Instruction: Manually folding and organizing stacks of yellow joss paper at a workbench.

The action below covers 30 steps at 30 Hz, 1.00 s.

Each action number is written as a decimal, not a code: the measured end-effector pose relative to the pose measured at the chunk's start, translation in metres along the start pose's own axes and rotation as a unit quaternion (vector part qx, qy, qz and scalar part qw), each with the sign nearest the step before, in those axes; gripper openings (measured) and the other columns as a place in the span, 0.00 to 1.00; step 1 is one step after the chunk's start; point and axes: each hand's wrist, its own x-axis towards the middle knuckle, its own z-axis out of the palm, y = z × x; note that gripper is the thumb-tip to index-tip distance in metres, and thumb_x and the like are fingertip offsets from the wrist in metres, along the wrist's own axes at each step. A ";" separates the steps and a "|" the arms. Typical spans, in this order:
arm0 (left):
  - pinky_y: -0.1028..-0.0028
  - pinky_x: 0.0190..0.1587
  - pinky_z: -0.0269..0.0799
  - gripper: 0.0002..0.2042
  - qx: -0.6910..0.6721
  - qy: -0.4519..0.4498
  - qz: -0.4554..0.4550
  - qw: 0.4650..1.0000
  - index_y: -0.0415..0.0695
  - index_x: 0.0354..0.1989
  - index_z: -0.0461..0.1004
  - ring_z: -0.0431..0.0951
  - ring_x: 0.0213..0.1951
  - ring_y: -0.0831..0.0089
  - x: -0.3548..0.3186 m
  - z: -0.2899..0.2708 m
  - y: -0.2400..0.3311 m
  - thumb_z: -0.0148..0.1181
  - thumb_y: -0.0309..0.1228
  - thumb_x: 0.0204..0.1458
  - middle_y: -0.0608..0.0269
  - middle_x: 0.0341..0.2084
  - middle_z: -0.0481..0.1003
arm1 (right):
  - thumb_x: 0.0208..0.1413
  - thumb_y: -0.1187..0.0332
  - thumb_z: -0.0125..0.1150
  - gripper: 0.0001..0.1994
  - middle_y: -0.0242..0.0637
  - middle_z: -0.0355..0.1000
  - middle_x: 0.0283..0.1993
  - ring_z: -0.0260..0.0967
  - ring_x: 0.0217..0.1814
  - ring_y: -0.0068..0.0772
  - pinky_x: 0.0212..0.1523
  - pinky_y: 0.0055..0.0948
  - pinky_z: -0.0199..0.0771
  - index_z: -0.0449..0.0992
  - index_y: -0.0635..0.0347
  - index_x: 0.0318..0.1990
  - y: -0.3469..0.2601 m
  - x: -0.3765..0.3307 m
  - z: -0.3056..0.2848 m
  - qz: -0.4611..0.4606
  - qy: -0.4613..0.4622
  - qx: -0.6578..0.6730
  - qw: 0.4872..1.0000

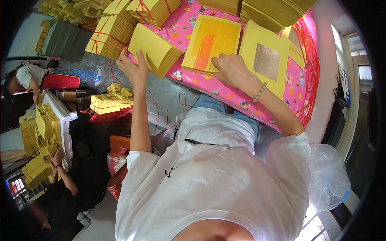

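My left hand (134,68) is at the left end of a stack of plain yellow paper (155,48). Its thumb and fingers are spread apart, and the thumb overlaps the stack's edge. On the pink patterned table cover (183,78), a stack of yellow paper with an orange print (217,38) lies in front of me. My right hand (233,70) is closed at that stack's near right corner, with curled fingers over the top and the thumb low at the edge. To the right lies yellow paper with a dull metallic square (266,61).
Bundles tied with red string (110,36) stand at the far left, and more yellow stacks (273,12) at the back. Red strings (309,76) hang along the table's right side. On the left, a co-worker's hand (58,158) handles yellow bundles. A clear plastic bag (327,176) is at right.
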 end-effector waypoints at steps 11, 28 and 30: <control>0.68 0.42 0.70 0.11 -0.207 -0.205 0.222 0.930 0.41 0.39 0.75 0.73 0.40 0.61 -0.042 -0.014 0.089 0.63 0.22 0.44 0.57 0.35 0.73 | 0.45 0.66 0.61 0.08 0.49 0.74 0.26 0.73 0.32 0.51 0.34 0.44 0.71 0.79 0.62 0.27 0.012 0.004 -0.014 0.051 -0.047 0.124 0.990; 0.67 0.46 0.71 0.09 -0.219 -0.290 0.197 0.911 0.40 0.39 0.77 0.75 0.43 0.60 -0.052 0.010 0.087 0.60 0.22 0.48 0.55 0.38 0.76 | 0.51 0.62 0.58 0.10 0.46 0.74 0.26 0.72 0.32 0.50 0.32 0.44 0.70 0.80 0.58 0.28 0.016 0.006 -0.007 0.057 -0.031 0.115 0.991; 0.67 0.46 0.71 0.09 -0.219 -0.293 0.195 0.910 0.40 0.39 0.77 0.75 0.43 0.60 -0.052 0.010 0.087 0.60 0.22 0.48 0.55 0.38 0.76 | 0.51 0.61 0.58 0.10 0.46 0.74 0.26 0.73 0.32 0.50 0.33 0.44 0.70 0.80 0.58 0.28 0.015 0.008 -0.010 0.065 -0.048 0.112 0.990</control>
